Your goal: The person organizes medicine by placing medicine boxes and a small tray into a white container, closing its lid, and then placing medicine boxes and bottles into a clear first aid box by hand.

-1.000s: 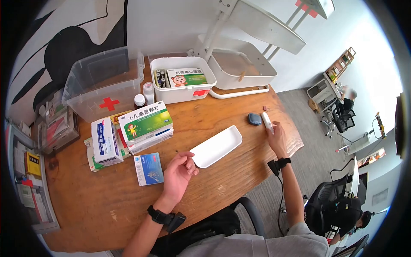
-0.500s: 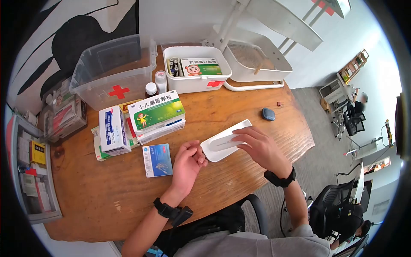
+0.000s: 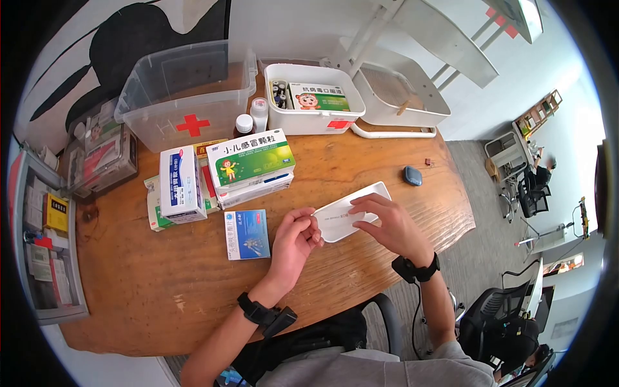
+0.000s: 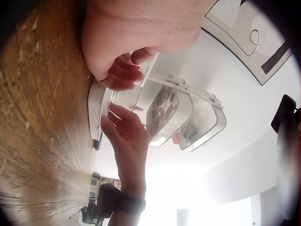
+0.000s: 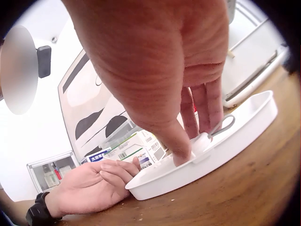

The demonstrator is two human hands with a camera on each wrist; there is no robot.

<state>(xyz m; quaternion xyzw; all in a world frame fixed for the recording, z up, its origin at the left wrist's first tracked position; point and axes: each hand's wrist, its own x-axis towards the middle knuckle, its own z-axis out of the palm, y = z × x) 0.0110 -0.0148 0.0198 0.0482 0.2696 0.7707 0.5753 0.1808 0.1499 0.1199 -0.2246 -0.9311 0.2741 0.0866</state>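
A shallow white oblong tray [image 3: 371,193] lies on the wooden table [image 3: 361,277]. My right hand [image 3: 400,229] reaches down into it, thumb and fingers on either side of a slim white object [image 3: 335,219] with faint print. The right wrist view shows a grey loop [image 5: 226,126] at the object's end, and the thumb against its side. At the tray's near left end is my left hand [image 3: 293,248], palm up and fingers loosely curled, fingertips right at the rim. To its left lies a blue and white medicine box [image 3: 248,235].
Stacked medicine boxes [image 3: 251,158] and two small bottles [image 3: 244,124] stand at the back left, before a clear bin [image 3: 174,116] with a red cross. Behind the tray is a white tub [image 3: 309,122] of medicines. A dark blue case [image 3: 412,175] lies at right.
My right hand has brought the slim white object from the table's right side leftward and down into the tray. My left hand stays by the tray's end. The head view has shifted somewhat.
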